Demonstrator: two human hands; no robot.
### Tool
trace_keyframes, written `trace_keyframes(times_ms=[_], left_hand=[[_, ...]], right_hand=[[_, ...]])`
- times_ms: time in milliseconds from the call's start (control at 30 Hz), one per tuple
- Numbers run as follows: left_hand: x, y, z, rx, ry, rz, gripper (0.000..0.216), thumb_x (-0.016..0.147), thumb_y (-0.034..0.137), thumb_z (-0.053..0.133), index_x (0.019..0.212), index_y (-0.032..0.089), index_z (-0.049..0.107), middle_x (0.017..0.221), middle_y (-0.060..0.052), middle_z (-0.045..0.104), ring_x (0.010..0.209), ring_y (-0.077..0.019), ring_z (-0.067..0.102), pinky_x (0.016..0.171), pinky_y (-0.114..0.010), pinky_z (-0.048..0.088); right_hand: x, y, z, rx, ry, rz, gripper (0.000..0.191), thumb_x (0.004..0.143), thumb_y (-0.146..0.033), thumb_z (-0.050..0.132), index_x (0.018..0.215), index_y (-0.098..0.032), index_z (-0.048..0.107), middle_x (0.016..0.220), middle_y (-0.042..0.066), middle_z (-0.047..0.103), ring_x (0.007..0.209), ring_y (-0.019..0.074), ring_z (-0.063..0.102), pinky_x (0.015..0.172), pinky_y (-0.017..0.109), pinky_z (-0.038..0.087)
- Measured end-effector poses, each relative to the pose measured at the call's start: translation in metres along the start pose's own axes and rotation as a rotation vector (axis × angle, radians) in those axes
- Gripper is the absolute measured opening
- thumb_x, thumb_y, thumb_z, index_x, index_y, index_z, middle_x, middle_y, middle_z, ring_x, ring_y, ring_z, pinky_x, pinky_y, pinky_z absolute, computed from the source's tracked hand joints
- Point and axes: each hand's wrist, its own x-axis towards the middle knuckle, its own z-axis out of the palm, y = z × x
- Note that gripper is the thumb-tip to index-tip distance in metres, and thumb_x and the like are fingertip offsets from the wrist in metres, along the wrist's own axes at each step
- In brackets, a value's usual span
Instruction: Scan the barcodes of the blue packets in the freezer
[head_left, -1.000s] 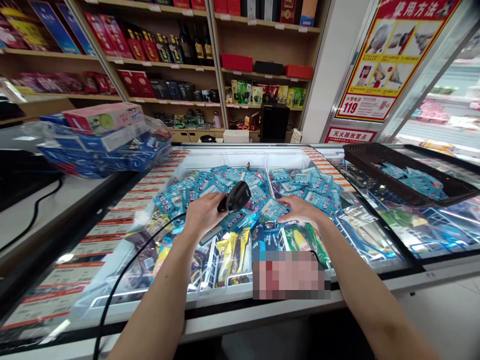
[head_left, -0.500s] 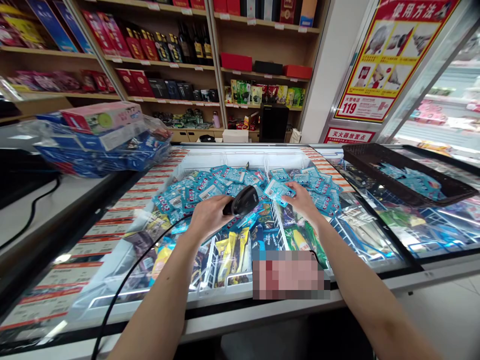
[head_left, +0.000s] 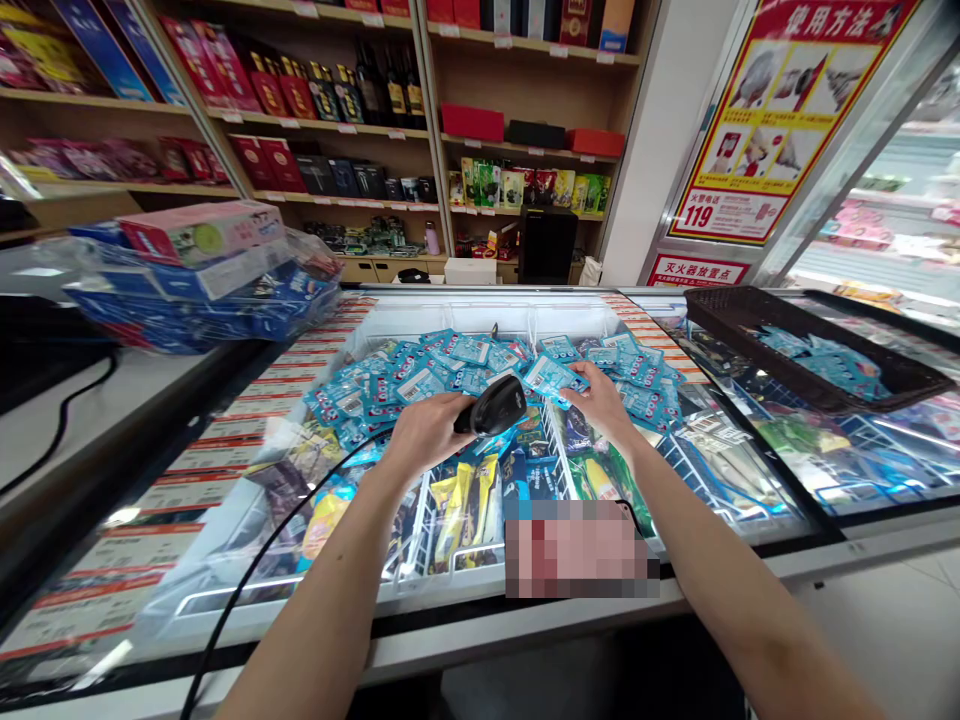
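My left hand (head_left: pixel 424 432) is closed round the grip of a black corded barcode scanner (head_left: pixel 495 406), whose head points right. Just beyond the scanner head, my right hand (head_left: pixel 598 402) pinches a light-blue ice-cream packet (head_left: pixel 549 375) and holds it tilted above the open chest freezer (head_left: pixel 480 312). Under both hands lies a heap of several matching blue packets (head_left: pixel 420 375). Yellow and dark wrapped ice creams (head_left: pixel 469 500) fill the wire baskets nearer to me.
A black tray (head_left: pixel 757 322) with more blue packets rests on the freezer's glass lid at the right. A bag of blue boxes (head_left: pixel 202 290) sits on the counter at left. The scanner cable (head_left: pixel 247 570) runs down toward me. Stocked shelves stand behind.
My right hand picked a blue packet out of the heap and raised it in front of the scanner. My left hand moved the scanner a little right and up.
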Motion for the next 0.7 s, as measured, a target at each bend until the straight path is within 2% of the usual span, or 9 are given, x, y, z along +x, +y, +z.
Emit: trace_keyframes(times_ms=[167, 333, 433, 567, 700], left_hand=[[0.000, -0.001, 0.001, -0.010, 0.007, 0.015, 0.032, 0.075, 0.034, 0.052, 0.105, 0.026, 0.058, 0.097, -0.002, 0.067, 0.087, -0.0211, 0.061, 0.064, -0.027, 0.042], [0.000, -0.001, 0.002, -0.017, 0.020, 0.028, 0.031, 0.075, 0.034, 0.052, 0.105, 0.026, 0.058, 0.097, -0.002, 0.067, 0.087, -0.0210, 0.061, 0.063, -0.027, 0.042], [0.000, -0.001, 0.002, -0.011, 0.019, 0.017, 0.031, 0.076, 0.034, 0.052, 0.105, 0.026, 0.058, 0.097, -0.002, 0.067, 0.088, -0.0208, 0.061, 0.063, -0.027, 0.042], [0.000, -0.001, 0.002, 0.009, 0.009, -0.002, 0.034, 0.074, 0.033, 0.052, 0.107, 0.026, 0.058, 0.099, -0.003, 0.067, 0.089, -0.0209, 0.061, 0.064, -0.027, 0.042], [-0.001, -0.003, 0.001, 0.027, 0.009, -0.012, 0.032, 0.076, 0.034, 0.051, 0.107, 0.025, 0.058, 0.099, -0.003, 0.066, 0.089, -0.0209, 0.060, 0.064, -0.026, 0.041]], right_hand=[[0.000, -0.002, 0.001, 0.058, 0.016, -0.008, 0.034, 0.078, -0.038, 0.052, 0.108, -0.023, 0.050, 0.112, 0.004, 0.061, 0.088, 0.0214, 0.059, 0.071, 0.032, 0.047], [-0.001, -0.003, 0.003, 0.091, 0.016, -0.002, 0.033, 0.077, -0.037, 0.054, 0.107, -0.022, 0.050, 0.110, 0.004, 0.062, 0.083, 0.0198, 0.060, 0.070, 0.031, 0.047], [-0.002, -0.004, 0.003, 0.120, 0.030, 0.023, 0.039, 0.077, -0.040, 0.054, 0.111, -0.022, 0.049, 0.108, 0.004, 0.062, 0.081, 0.0200, 0.060, 0.071, 0.032, 0.048], [-0.002, -0.005, -0.005, 0.102, 0.140, 0.065, 0.051, 0.078, -0.042, 0.051, 0.125, -0.023, 0.041, 0.114, 0.007, 0.060, 0.079, 0.0204, 0.060, 0.076, 0.035, 0.047], [0.002, 0.009, -0.023, -0.043, 0.296, 0.085, 0.047, 0.082, -0.043, 0.045, 0.124, -0.021, 0.046, 0.114, 0.008, 0.060, 0.074, 0.0195, 0.059, 0.082, 0.037, 0.043]])
